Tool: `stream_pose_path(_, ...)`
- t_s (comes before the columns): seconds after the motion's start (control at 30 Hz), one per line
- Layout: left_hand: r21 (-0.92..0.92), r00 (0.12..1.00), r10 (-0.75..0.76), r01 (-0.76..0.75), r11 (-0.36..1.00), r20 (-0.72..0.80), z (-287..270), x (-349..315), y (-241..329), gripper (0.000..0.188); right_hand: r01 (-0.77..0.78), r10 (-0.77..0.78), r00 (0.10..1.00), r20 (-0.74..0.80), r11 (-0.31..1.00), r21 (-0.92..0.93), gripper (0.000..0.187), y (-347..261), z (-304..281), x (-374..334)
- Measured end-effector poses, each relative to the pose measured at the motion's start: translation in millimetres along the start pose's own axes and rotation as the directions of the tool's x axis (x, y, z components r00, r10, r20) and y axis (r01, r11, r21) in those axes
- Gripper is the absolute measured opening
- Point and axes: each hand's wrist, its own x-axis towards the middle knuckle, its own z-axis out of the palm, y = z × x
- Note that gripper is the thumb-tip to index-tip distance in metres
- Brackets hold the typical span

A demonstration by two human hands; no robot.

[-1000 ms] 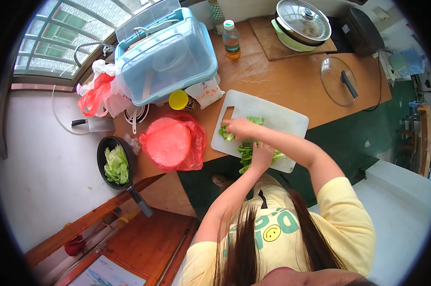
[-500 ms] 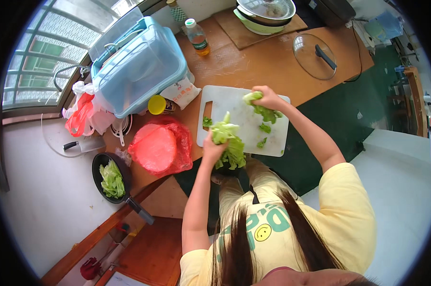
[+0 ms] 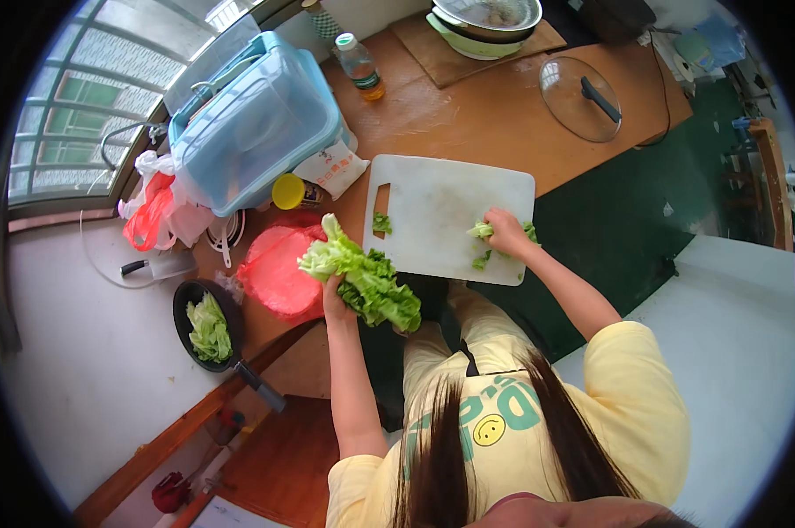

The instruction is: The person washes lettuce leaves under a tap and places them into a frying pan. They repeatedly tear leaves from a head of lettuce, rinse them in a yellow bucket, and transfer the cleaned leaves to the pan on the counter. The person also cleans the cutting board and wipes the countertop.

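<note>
My left hand [image 3: 334, 297] is closed around a bunch of leafy green lettuce [image 3: 375, 286], held in the air left of the white cutting board [image 3: 441, 198] and over the edge of a red plastic bag [image 3: 278, 273]. Low over the board's right side, my right hand [image 3: 505, 232] is closed on a smaller piece of lettuce [image 3: 480, 230], whose leafy part shows past the far side of the hand. A torn bit of leaf [image 3: 482, 260] lies just below that hand. Another scrap [image 3: 381, 223] rests by the board's handle slot.
A black pan [image 3: 207, 326] with lettuce in it stands at the left, its handle pointing toward me. Beyond it lies a cleaver [image 3: 170, 265]. A blue plastic bin [image 3: 256, 123], a bottle [image 3: 360, 69], a yellow-lidded jar [image 3: 290, 191] and a glass lid [image 3: 580, 99] surround the board.
My left hand has moved left with its lettuce, away from the board toward the red bag. My right hand has come down and nearer me, onto the board's right side, with its piece.
</note>
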Motion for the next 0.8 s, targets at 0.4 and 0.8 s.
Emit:
stream_pose_path(0.4, -0.335, 0.974, 0.224, -0.221, 0.916, -0.03, -41.5, -121.9, 33.2, 0.056, 0.271, -0.271, 0.958, 0.095, 0.963, 0.01, 0.024, -149.7, 111.4, 98.6)
stream_pose_path(0.8, -0.549, 0.707, 0.705, -0.571, 0.61, 0.048, -156.8, -300.0, 99.1, 0.037, 0.334, -0.311, 0.941, -0.132, 0.805, 0.489, 0.01, -323.2, 104.9, -17.9)
